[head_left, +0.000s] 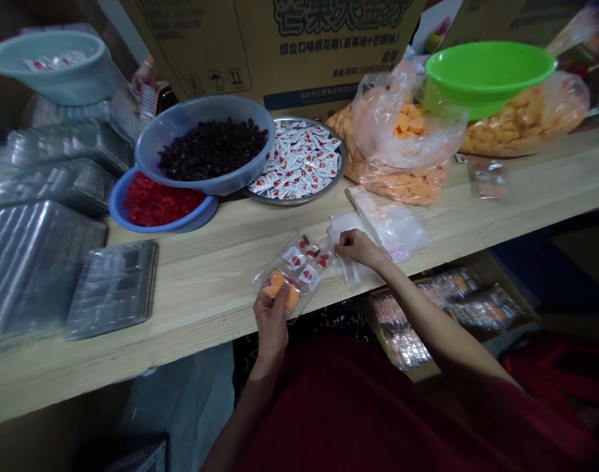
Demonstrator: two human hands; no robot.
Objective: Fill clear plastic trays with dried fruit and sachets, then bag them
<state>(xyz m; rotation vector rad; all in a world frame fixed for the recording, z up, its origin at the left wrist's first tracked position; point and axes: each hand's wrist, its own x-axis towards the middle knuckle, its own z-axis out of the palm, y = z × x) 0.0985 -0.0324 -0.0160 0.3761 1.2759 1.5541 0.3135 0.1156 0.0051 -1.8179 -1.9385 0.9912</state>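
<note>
My left hand [272, 321] grips the near left end of a clear plastic tray [313, 298], thumb on top. Two orange pieces [278, 280] lie in the tray by my thumb, with white printed sachets [294, 257] and small red and dark pieces [304, 244] farther up. Thin clear film shows around the tray's edges. Just off the tray's far right end, my right hand [361, 248] is closed, fingertips curled together; whatever they pinch is hidden. Beside and beneath that hand lie flat clear plastic bags [398, 229].
Behind stand a bowl of dark pieces [211, 151], a blue bowl of red pieces [162, 203], a metal tray of sachets [299, 160], bagged orange pieces [407, 177] and a green bowl [491, 75]. Stacked empty trays [113, 285] fill the left. A box of packed trays [447, 295] sits below the table edge.
</note>
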